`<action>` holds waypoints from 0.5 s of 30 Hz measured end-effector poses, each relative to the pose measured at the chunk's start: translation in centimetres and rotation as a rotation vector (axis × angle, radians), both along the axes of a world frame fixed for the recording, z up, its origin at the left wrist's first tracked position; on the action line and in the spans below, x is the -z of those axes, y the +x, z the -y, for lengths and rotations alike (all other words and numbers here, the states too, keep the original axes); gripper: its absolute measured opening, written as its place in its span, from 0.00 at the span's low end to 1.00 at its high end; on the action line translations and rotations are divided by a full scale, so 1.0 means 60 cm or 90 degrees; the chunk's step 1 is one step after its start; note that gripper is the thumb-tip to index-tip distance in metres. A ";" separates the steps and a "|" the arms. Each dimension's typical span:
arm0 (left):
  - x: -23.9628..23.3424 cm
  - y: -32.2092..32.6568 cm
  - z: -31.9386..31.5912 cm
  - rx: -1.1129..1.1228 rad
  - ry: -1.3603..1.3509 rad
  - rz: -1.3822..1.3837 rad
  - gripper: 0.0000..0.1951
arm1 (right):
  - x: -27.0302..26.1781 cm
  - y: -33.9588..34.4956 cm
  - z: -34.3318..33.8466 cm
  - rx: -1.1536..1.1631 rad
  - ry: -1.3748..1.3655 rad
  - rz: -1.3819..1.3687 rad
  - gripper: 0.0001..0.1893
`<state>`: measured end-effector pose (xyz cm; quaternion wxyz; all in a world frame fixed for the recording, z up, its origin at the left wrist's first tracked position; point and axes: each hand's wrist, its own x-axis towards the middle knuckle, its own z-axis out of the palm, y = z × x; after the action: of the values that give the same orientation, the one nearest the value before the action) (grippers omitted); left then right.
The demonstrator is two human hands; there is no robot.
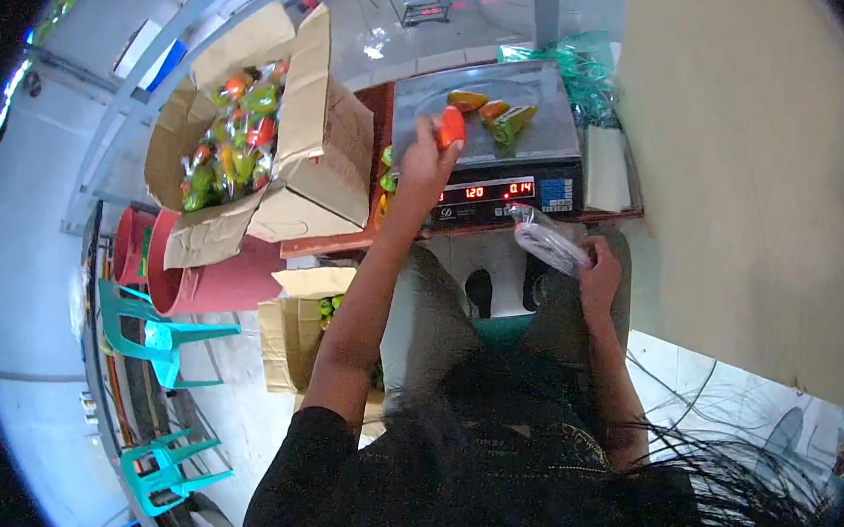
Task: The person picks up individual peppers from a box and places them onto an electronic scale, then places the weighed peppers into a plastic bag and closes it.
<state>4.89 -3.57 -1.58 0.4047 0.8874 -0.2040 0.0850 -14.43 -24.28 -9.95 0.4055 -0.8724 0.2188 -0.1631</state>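
My left hand [429,152] grips a red bell pepper [451,126] above the left part of a metal scale pan [425,78]. On the pan of the digital scale [561,193] lie several orange and green peppers [509,124]. The scale's red digits are lit. Lower right, near the scale's front edge, my right hand [600,266] pinches one end of a clear plastic bag [546,240] above my lap. Green and yellow peppers [387,180] show beside the scale, partly behind my left forearm.
A cardboard box [345,153] of bagged peppers [235,137] stands at left on the red-brown table [327,243]. Below are red bins [221,270], turquoise plastic chairs [163,340] and another cardboard box [286,338]. Green plastic bags [582,72] lie behind the scale; a pale panel [741,177] is at right.
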 end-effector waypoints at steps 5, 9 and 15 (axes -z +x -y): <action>0.008 0.034 0.041 0.050 0.162 -0.015 0.19 | 0.025 0.003 0.006 0.022 0.028 0.018 0.12; 0.046 0.049 0.048 0.056 0.177 0.052 0.19 | 0.022 0.005 0.004 -0.001 0.074 0.017 0.11; 0.055 0.056 0.050 -0.015 0.216 0.009 0.20 | 0.017 0.004 0.002 0.017 0.041 -0.021 0.12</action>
<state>8.24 -6.54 -4.88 0.2466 0.9447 -0.2077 0.0603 -14.19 -24.40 -10.98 0.4276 -0.8584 0.2423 -0.1472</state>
